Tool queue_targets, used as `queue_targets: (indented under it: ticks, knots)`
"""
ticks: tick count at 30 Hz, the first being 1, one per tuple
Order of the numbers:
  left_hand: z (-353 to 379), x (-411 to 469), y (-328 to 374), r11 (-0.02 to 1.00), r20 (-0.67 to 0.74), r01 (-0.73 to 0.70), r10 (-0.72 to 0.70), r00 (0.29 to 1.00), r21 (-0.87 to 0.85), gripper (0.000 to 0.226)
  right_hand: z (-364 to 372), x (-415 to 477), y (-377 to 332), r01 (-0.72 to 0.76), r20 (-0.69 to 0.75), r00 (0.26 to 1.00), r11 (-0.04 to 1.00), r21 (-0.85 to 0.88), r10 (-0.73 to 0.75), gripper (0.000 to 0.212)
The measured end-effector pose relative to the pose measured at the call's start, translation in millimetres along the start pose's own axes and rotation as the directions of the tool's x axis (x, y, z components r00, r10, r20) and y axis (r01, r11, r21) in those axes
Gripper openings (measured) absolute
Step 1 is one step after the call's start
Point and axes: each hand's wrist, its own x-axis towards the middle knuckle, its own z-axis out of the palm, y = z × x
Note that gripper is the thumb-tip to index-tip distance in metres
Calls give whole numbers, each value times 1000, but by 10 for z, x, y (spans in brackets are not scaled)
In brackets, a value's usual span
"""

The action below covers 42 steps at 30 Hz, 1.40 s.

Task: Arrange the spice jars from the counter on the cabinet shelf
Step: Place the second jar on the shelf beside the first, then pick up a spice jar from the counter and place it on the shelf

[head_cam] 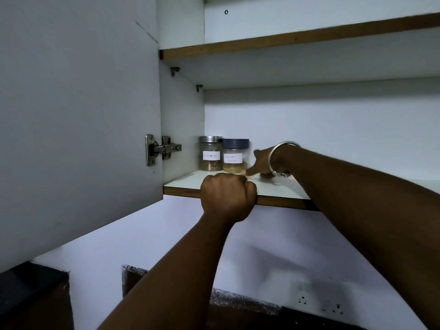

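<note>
Firmly curled, the left hand (228, 196) grips the front edge of the lower shelf (281, 190), its fingers wrapped over the lip and its knuckles facing the camera. Just behind it the right hand (262, 163) reaches in over the shelf board and holds nothing; one finger stretches down and left, its tip at the base of the dark-lidded jar (235, 156), though blur hides whether they touch. A silver bangle (281, 148) circles that wrist. The dark-lidded jar stands upright at the back left of the lower shelf, just beside the steel-lidded jar (210, 153), which sits nearer the corner; each bears a white label too blurred to read. To the left the cabinet door (78, 115) hangs open on its hinge (162, 148). An upper shelf (285, 39) runs above, and a wall socket (302, 300) shows below.
</note>
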Motion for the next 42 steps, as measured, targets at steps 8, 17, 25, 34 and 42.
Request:
queue_targets:
  ticks: [8, 17, 25, 34, 42]
  knots:
    - [-240, -63, 83, 1000, 152, 8, -6, 988, -10, 46, 285, -1243, 192, 204, 18, 979, 978, -52, -203, 51]
    - [-925, -1546, 983, 789, 129, 160, -103, 986, -594, 42, 1378, -2860, 349, 326, -475, 831, 945, -4, -289, 11]
    - [-944, -4268, 1228, 680, 545, 274, 220, 809, -681, 44, 3593, -4427, 846, 374, 173, 910, 926, 43, -376, 44]
    - [-1067, -5037, 1293, 698, 652, 374, 174, 738, -610, 50, 5178, -5330, 1108, 368, 545, 810, 911, -187, -215, 56]
    - [-995, -4836, 1237, 566, 721, 574, 53, 691, -591, 46, 4508, -4710, 1274, 78, 545, 814, 967, 241, -201, 97]
